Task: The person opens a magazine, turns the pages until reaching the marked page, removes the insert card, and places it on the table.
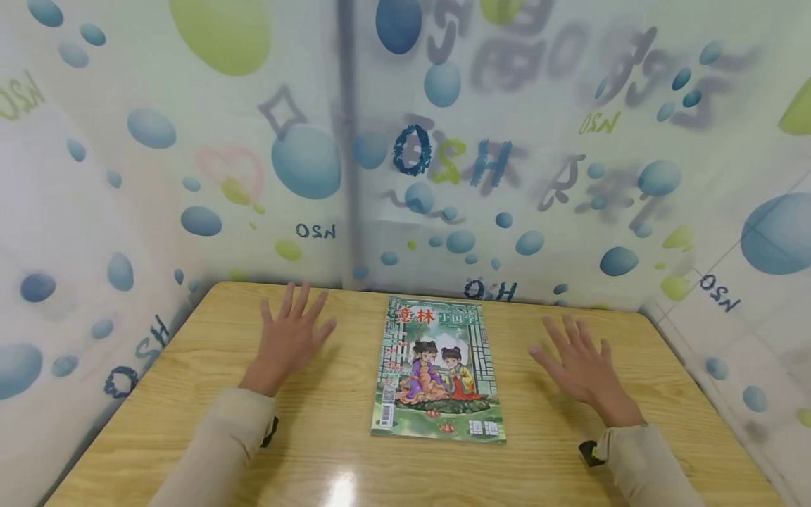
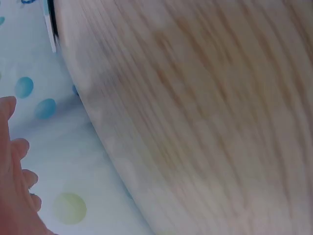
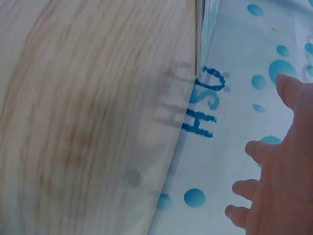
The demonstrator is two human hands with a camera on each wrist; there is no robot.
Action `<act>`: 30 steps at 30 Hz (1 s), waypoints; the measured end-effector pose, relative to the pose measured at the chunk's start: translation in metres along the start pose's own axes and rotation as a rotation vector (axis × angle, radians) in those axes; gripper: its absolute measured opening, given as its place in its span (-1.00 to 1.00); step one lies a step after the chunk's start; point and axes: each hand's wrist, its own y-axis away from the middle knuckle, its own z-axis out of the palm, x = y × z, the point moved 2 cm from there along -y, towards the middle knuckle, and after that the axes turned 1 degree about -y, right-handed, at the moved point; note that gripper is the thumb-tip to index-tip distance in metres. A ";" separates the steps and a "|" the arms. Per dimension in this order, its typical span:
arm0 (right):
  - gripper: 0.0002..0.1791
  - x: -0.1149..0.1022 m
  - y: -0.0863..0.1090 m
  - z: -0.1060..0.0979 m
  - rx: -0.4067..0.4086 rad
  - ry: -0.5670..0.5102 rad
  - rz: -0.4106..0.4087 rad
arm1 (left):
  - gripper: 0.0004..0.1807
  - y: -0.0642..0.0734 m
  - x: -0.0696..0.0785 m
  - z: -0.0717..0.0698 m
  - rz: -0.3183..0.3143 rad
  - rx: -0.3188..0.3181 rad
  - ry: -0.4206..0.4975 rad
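A magazine (image 1: 437,370) with a green illustrated cover lies flat on the wooden table (image 1: 342,415), its far edge close to the back of the tabletop. To its left my left hand (image 1: 290,341) hovers over the wood, fingers spread and holding nothing. On the other side my right hand (image 1: 583,366) is likewise spread, apart from the magazine. The left wrist view catches the left fingers (image 2: 18,147) at its left edge. In the right wrist view the right fingers (image 3: 259,152) show at the right, with a thin edge of the magazine (image 3: 199,39) at the top.
A pale curtain (image 1: 393,211) printed with blue and green dots and lettering hangs right behind the table and along both sides. Dark bands (image 1: 592,453) sit at both wrists, beside the light sleeves (image 1: 215,451). Light glares off the table's near part.
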 end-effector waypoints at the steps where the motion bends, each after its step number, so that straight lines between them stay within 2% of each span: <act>1: -0.18 -0.001 0.000 0.001 0.000 -0.004 -0.007 | -0.32 -0.001 0.002 0.001 0.008 -0.018 0.013; 6: -0.19 -0.011 0.001 0.003 -0.013 -0.032 -0.044 | -0.31 -0.002 0.016 0.002 0.047 -0.081 0.034; 11: -0.22 -0.021 0.002 0.007 -0.024 -0.041 -0.083 | -0.32 -0.002 0.028 0.002 0.089 -0.072 0.030; 18: -0.23 -0.035 0.004 0.012 -0.004 -0.009 -0.139 | -0.35 -0.002 0.043 0.004 0.157 -0.017 0.036; 25: -0.24 -0.049 0.008 0.016 -0.004 -0.013 -0.208 | -0.37 0.001 0.060 0.005 0.224 -0.060 0.065; 30: -0.22 -0.058 0.012 0.021 -0.057 -0.046 -0.243 | -0.38 0.005 0.073 0.007 0.267 -0.080 0.090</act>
